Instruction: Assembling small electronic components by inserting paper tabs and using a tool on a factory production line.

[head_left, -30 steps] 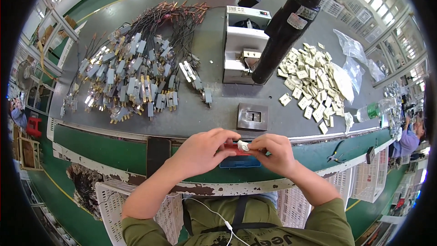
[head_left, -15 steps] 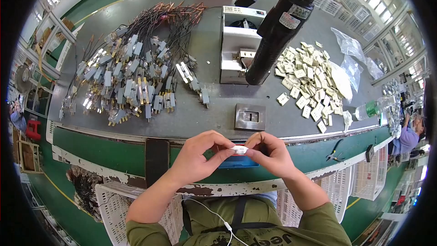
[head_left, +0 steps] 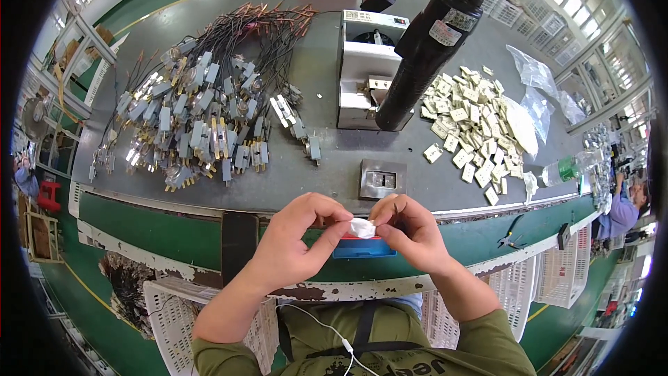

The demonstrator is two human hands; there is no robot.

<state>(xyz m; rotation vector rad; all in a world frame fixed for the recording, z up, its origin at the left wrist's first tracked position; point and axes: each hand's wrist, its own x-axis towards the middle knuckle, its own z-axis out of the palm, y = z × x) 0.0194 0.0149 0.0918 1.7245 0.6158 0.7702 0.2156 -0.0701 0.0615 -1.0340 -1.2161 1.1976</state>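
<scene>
Near the table's front edge, a small white crumpled piece (head_left: 361,228) is stretched between my two hands; its kind is not clear. My left hand (head_left: 296,240) pinches its left end between thumb and fingers. On the other end, my right hand (head_left: 415,235) has its thumb and fingertips closed. Just below the fingers sits a blue tray (head_left: 364,248) with something red at its upper edge, partly covered by the hands. A square metal fixture block (head_left: 383,179) with a slot lies on the table a little beyond the fingertips.
A heap of grey plug parts with black cables (head_left: 202,104) covers the left side. A black electric screwdriver (head_left: 424,52) hangs beside a screw feeder (head_left: 358,73). Cream plastic pieces (head_left: 476,118) pile up at right, near pliers (head_left: 513,234). Far right, a person (head_left: 621,214) sits.
The white piece now shows larger and more spread out between the fingers. My hands have shifted slightly up and apart, uncovering more of the blue tray.
</scene>
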